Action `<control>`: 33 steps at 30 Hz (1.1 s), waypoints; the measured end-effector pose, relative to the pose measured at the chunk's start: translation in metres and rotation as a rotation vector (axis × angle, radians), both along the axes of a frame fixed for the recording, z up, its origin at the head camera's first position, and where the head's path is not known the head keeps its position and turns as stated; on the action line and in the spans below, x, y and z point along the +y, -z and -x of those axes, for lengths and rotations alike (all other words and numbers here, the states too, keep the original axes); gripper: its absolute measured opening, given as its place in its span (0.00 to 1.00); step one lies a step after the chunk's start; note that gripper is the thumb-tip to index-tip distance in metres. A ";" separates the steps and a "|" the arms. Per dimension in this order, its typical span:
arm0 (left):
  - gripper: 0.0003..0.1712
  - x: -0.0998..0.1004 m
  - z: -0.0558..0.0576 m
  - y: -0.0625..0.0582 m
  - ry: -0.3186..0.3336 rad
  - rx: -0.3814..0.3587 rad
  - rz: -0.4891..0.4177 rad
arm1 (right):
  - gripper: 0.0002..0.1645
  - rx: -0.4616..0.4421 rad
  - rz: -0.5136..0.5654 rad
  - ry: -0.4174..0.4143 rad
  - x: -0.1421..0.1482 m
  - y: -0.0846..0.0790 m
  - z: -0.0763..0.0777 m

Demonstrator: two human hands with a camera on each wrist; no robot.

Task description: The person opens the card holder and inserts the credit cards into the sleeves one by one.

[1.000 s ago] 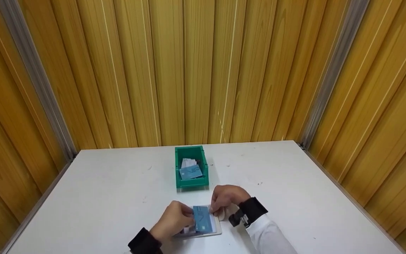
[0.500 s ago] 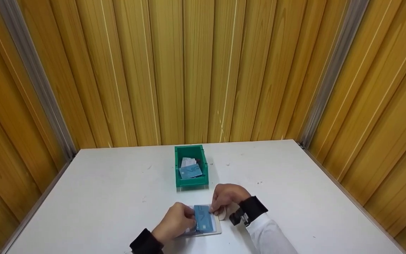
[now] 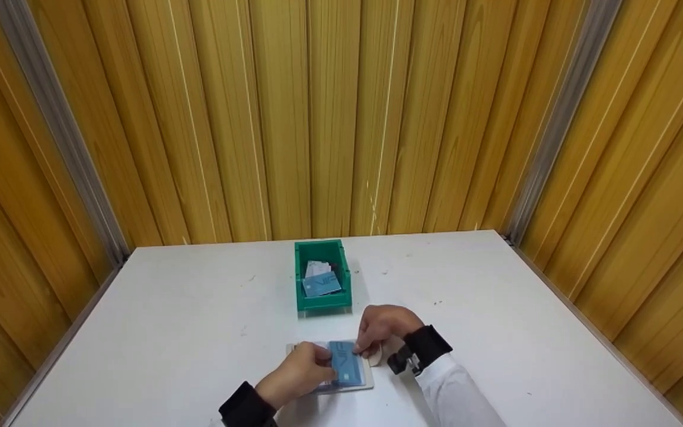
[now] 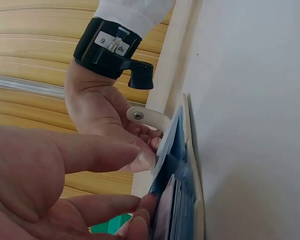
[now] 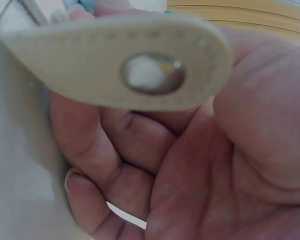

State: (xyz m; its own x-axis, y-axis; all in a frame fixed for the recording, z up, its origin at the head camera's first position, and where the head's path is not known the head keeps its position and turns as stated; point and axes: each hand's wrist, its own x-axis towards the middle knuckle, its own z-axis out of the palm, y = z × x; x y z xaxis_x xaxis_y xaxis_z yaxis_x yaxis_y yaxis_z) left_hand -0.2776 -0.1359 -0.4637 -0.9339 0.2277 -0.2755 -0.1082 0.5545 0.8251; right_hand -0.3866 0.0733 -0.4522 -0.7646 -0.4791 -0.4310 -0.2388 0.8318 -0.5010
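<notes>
A cream card holder (image 3: 368, 379) with clear sleeves lies open on the white table near its front, also visible edge-on in the left wrist view. On its right-hand sleeve lies a blue card (image 3: 345, 365). My left hand (image 3: 301, 369) pinches the card's left edge between thumb and fingers. At the upper right corner of that sleeve, my right hand (image 3: 384, 329) pinches the sleeve's edge with thumb and finger. The holder's strap (image 5: 100, 62), with a metal snap, sticks out under my right palm. How far the card sits inside the sleeve cannot be told.
Behind the hands stands a green bin (image 3: 325, 303) holding another blue card (image 3: 321, 285) and some white cards (image 3: 318, 269). Yellow wood-patterned panels (image 3: 329, 118) enclose the white table (image 3: 199, 308) at the back and sides.
The blue card has slid slightly to the right over the sleeve, with my left hand following it. My right hand keeps its place at the sleeve's corner.
</notes>
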 end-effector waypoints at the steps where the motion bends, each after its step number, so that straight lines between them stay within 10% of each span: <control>1: 0.29 0.000 0.000 0.000 0.000 -0.002 0.000 | 0.10 -0.003 0.000 0.001 0.000 0.000 0.000; 33: 0.22 0.000 0.003 -0.002 0.011 -0.137 -0.013 | 0.12 0.020 -0.022 0.016 0.002 0.000 -0.002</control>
